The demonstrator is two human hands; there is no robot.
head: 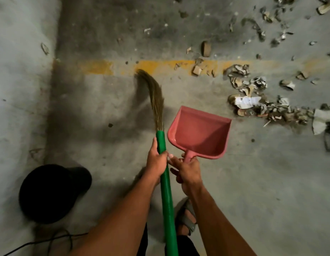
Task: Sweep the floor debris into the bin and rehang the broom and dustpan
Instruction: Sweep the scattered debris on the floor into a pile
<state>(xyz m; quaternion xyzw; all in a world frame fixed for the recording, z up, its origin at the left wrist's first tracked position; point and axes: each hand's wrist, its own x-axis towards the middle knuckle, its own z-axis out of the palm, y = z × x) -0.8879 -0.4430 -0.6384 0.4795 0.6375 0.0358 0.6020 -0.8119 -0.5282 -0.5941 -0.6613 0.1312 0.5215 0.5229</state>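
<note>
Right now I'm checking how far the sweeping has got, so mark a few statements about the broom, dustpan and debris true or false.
1. The left hand grips the broom by its green handle. True.
2. The dustpan is full of debris. False: its pink tray shows nothing in it.
3. The right hand holds the dustpan by its handle. True.
4. The debris lies to the left of the broom. False: it is scattered to the right, beyond the dustpan.
5. The bristles reach toward the yellow line on the floor. True.
6. The black bin stands among the debris. False: it is at lower left, apart from it.
</note>
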